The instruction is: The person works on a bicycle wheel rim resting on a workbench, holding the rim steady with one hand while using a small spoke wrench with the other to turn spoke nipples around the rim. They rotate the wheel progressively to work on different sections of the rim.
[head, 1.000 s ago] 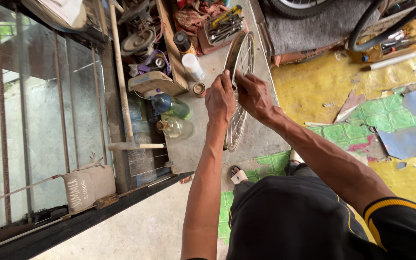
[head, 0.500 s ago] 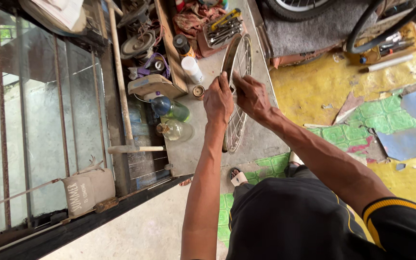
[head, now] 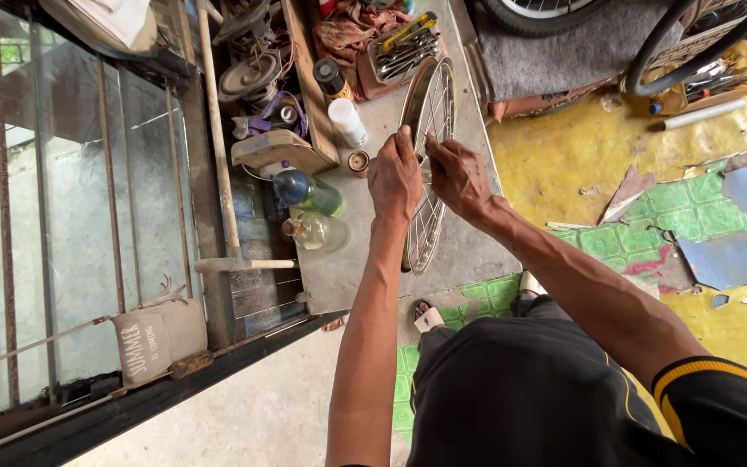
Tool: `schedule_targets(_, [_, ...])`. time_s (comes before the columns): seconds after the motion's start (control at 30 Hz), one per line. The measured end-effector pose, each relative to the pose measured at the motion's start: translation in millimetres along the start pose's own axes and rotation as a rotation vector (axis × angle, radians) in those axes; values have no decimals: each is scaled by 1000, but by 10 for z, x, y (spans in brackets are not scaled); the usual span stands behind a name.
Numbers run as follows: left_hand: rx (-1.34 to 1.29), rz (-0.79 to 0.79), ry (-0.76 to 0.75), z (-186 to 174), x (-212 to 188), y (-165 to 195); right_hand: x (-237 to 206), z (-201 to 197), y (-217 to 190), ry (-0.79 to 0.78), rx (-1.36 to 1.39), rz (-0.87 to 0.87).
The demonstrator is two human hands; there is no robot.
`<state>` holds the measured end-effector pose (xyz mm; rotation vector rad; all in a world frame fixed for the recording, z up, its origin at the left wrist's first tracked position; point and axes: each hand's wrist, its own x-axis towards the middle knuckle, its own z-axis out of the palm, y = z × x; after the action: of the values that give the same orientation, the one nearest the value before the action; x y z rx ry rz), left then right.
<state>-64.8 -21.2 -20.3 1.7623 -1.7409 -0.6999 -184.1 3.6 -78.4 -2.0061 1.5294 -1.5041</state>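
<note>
A spoked bicycle wheel rim [head: 430, 104] stands on edge on the grey concrete floor, seen almost edge-on. My left hand [head: 393, 177] grips the rim on its left side at mid height. My right hand [head: 457, 175] is on the spokes on the right side, fingers curled around them near the hub area. Whether a small tool sits in the right hand is hidden by the fingers. My legs in black shorts fill the lower middle of the view.
A tray of wrenches [head: 406, 50] lies beyond the wheel. Spray cans [head: 347, 121], a green bottle [head: 309, 192] and a clear bottle [head: 315, 231] lie left. A wooden-handled hammer [head: 244, 264] rests by the glass wall. Another tool tray [head: 704, 82] and tyres sit at top right.
The view has shifted slightly. Both hands stay on the wheel in nearly the same places; my right hand's fingers have moved a little on the spokes.
</note>
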Motion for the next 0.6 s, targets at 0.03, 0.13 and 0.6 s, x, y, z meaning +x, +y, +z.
schedule_targets(0.03, [-6,5,8,-1,-2,7,6,8,6,14,16,-14])
schedule_targets(0.13, [-21,2,11,2,15,44,24,13,28,31,39,-28])
schedule_targets(0.6, [-5,-4,52,4,8,3,39,-4,4,-43,-1,14])
